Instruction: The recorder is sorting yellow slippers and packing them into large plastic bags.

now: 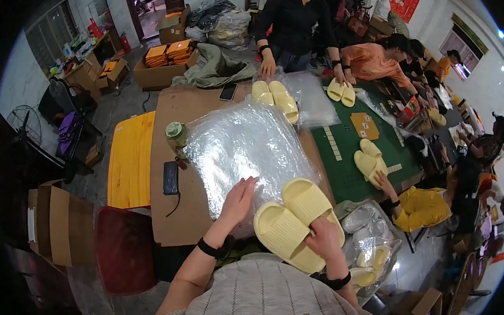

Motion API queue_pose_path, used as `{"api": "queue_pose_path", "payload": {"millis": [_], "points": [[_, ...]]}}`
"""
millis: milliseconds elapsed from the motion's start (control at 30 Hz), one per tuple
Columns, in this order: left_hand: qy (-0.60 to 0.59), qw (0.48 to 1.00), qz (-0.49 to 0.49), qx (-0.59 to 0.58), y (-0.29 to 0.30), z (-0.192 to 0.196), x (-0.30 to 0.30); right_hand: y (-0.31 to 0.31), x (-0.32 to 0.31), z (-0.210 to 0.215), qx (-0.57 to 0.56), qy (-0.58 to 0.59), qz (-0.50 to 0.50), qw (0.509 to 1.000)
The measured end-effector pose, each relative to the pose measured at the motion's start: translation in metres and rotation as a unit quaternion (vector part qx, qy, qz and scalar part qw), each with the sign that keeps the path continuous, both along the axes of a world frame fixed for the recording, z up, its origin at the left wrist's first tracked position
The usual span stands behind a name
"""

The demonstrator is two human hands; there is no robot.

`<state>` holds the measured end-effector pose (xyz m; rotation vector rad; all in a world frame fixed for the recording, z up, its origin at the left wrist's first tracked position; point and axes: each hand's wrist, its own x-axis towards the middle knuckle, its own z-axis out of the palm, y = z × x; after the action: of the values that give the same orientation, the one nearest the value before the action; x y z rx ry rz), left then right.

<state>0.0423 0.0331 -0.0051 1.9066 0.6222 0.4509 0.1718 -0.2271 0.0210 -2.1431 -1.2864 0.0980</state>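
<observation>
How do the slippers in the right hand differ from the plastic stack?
The slippers are ribbed and pale yellow; the plastic stack is clear and shiny. The right hand holds the slippers; the plastic stack lies on the table, the left hand at its near edge.

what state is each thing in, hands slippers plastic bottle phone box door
Left hand: open, fingers extended
Right hand: closed in a grip on slippers
Pair of yellow slippers: held together, unwrapped
Clear plastic sheeting: spread flat on the table
Green-topped bottle: capped
Phone: lying flat, screen dark
Cardboard box: open, orange packages inside
Door: open
</observation>
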Motion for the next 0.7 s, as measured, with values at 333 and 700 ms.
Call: {"api": "queue_pose_path", "payload": {"millis": [333,700], "points": [[0.048,0.923,-0.102,0.367,-0.026,0.03,-0.01,0.026,-0.009,0.017,-0.076,0.054,-0.062,0.994],[-0.01,0.937,-0.172,0.305,-0.042,0.028,-0.008,0.074,-0.011,0.0,0.002,0.112,-0.098,0.989]]}}
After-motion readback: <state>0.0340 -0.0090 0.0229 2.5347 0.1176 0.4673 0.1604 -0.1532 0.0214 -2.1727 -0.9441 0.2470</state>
